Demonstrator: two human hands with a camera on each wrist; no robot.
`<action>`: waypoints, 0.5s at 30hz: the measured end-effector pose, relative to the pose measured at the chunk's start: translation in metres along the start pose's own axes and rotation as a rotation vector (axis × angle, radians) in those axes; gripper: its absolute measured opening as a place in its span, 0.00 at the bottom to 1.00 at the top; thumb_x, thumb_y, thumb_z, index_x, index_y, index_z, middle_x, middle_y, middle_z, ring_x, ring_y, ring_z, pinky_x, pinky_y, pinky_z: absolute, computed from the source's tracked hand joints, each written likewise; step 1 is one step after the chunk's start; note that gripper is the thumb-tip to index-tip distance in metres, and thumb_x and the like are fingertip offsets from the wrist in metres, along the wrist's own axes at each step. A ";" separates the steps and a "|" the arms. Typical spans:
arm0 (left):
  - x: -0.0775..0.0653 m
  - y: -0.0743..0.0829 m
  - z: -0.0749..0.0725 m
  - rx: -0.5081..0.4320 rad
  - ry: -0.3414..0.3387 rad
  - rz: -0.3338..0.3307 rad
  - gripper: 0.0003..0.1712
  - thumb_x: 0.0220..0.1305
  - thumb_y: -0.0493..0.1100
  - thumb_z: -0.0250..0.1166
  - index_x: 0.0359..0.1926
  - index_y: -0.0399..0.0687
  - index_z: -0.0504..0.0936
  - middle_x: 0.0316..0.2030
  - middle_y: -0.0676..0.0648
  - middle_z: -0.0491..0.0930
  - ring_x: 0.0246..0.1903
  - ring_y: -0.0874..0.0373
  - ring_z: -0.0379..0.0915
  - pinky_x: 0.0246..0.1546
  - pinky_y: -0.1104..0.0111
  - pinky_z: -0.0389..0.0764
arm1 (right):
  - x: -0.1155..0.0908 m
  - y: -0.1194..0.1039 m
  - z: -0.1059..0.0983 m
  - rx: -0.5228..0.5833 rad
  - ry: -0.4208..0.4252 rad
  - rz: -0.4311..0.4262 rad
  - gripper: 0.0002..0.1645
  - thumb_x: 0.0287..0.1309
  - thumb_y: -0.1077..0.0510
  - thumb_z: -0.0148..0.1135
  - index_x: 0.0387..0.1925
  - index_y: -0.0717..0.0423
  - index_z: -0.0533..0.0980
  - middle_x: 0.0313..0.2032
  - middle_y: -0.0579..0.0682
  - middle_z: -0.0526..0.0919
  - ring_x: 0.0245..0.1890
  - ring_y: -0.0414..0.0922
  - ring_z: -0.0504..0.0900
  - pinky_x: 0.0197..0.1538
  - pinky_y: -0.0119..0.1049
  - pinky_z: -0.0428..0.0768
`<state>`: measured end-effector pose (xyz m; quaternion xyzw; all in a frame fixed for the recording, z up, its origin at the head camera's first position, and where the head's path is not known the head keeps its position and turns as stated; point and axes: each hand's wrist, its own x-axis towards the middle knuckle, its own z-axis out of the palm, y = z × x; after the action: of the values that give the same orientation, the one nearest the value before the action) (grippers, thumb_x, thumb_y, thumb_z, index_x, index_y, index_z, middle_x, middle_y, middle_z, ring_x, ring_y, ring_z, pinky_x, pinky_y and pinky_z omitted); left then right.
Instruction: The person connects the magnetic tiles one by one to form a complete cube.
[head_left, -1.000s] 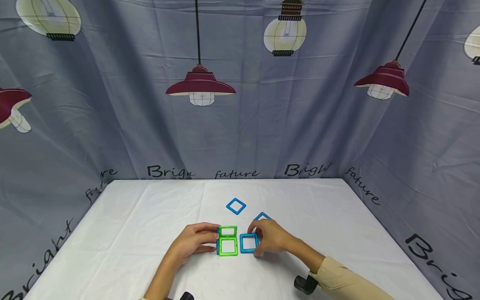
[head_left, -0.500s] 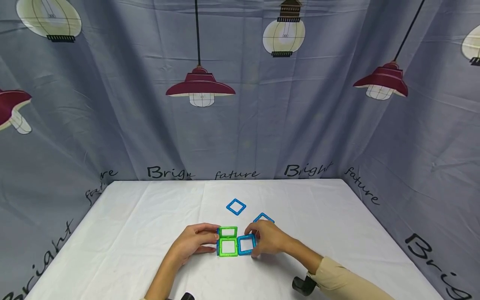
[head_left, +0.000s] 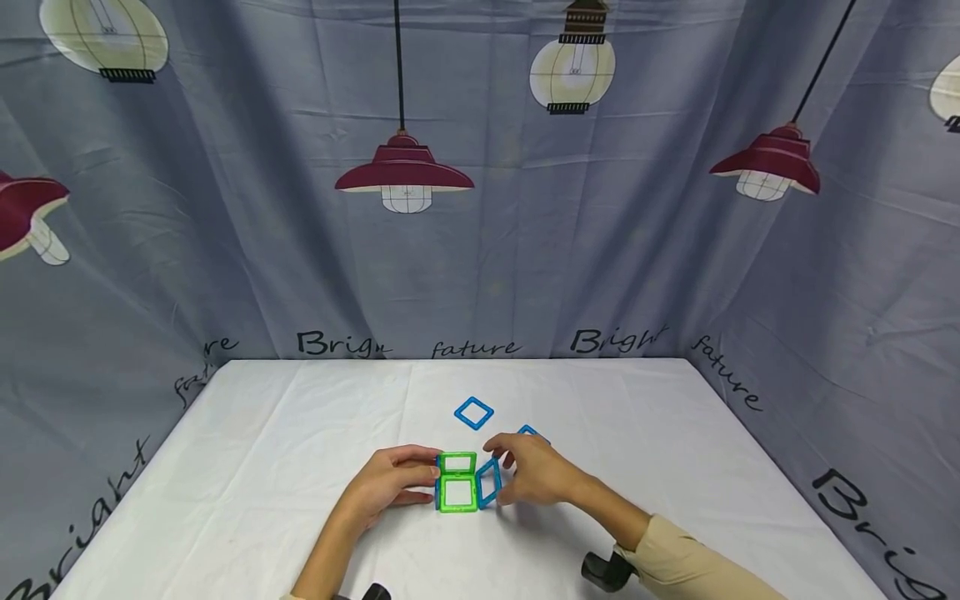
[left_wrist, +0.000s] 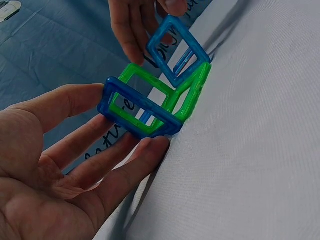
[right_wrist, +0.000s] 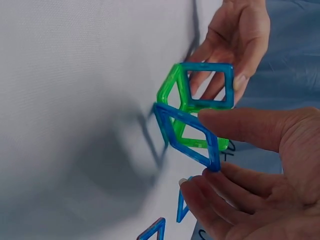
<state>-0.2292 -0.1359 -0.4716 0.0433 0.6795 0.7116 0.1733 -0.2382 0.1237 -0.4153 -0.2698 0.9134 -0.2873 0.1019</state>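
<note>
Two green magnetic tiles form an L: one lies flat, the other stands along its far side. A blue square magnetic tile stands upright along their left side. My left hand holds this blue tile by its edges, thumb and fingers at opposite corners. On the right, another blue square tile leans outward, its lower edge right at the flat green tile. My right hand pinches that tile between thumb and fingertips. In the head view its outer edge is partly behind the fingers.
Farther back on the white table lies a loose blue square tile. A second loose blue tile is partly hidden behind the right hand. A grey printed curtain hangs around the table. A black wrist camera sits below the right forearm.
The right hand has moved left with its blue tile, bringing it against the green tile, and has tilted it up from near flat. The left hand has stayed in place.
</note>
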 end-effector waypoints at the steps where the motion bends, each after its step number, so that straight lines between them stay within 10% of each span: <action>1: 0.000 0.000 0.000 0.000 -0.001 0.000 0.25 0.65 0.41 0.70 0.60 0.33 0.79 0.52 0.40 0.83 0.44 0.54 0.82 0.45 0.58 0.88 | 0.000 0.000 0.000 0.004 -0.001 0.003 0.39 0.39 0.64 0.82 0.57 0.63 0.77 0.51 0.57 0.84 0.45 0.52 0.82 0.43 0.41 0.81; 15: 0.002 -0.003 -0.001 0.001 -0.009 0.012 0.25 0.66 0.40 0.69 0.60 0.32 0.79 0.51 0.40 0.84 0.44 0.54 0.82 0.45 0.57 0.88 | 0.009 -0.005 0.005 0.023 0.010 0.004 0.34 0.44 0.57 0.81 0.55 0.58 0.79 0.51 0.53 0.86 0.41 0.47 0.83 0.40 0.36 0.79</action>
<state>-0.2307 -0.1366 -0.4748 0.0505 0.6787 0.7122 0.1720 -0.2417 0.1128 -0.4170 -0.2652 0.9112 -0.2987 0.1007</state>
